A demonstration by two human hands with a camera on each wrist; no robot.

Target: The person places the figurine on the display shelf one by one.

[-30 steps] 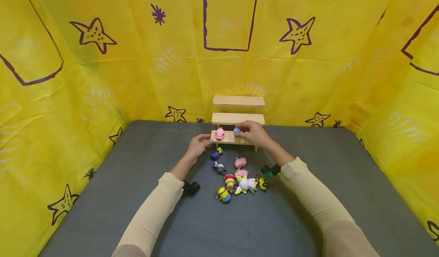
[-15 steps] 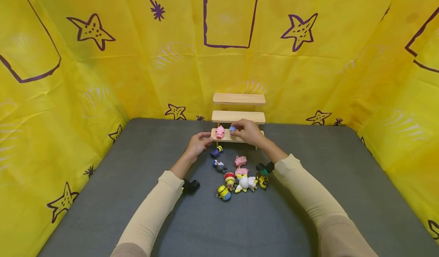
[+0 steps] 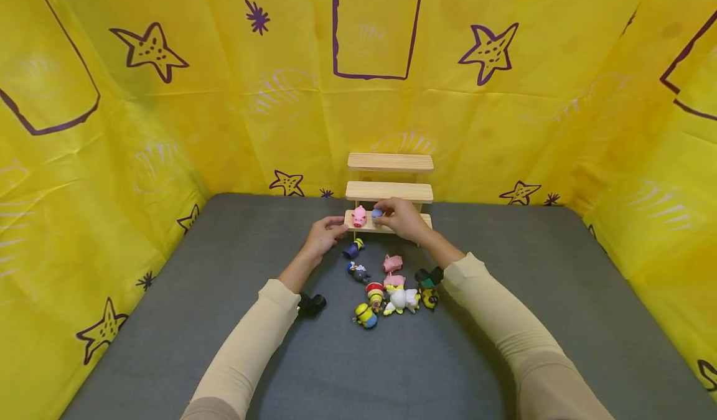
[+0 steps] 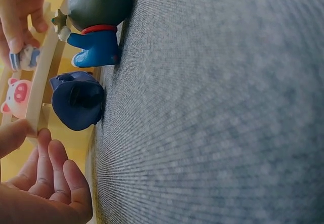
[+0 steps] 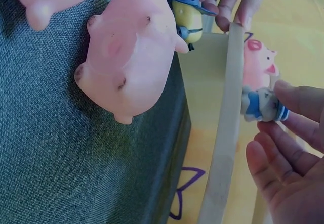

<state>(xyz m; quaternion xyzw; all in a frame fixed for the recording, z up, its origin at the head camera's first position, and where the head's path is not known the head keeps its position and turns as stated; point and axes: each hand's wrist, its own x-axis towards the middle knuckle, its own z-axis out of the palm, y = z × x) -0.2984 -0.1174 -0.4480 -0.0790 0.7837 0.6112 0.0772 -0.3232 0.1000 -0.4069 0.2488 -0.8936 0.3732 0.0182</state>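
My right hand (image 3: 406, 219) pinches a small blue-and-white animal figurine (image 5: 262, 104) by its head between thumb and fingers. The figurine stands upright at the lowest step of a three-tier wooden display stand (image 3: 389, 191). Right beside it on that step sits a pink pig figurine (image 3: 359, 217), facing front. At the step's left end my left hand (image 3: 323, 236) grips the board, its thumb at the edge and the other fingers loosely bent below. In the left wrist view a dark-blue caped figure (image 4: 77, 102) lies just in front of the stand.
Several toy figures lie on the grey cloth in front of the stand: two pink pigs (image 3: 393, 264), a grey-and-blue figure (image 3: 358, 272), a white-and-yellow one (image 3: 401, 300) and yellow minions (image 3: 366, 315). A yellow patterned curtain (image 3: 269, 115) hangs close behind the stand.
My right hand has slid the blue-and-white figurine left along the lowest step, closer to the pink pig. My left hand has stayed at the step's left end.
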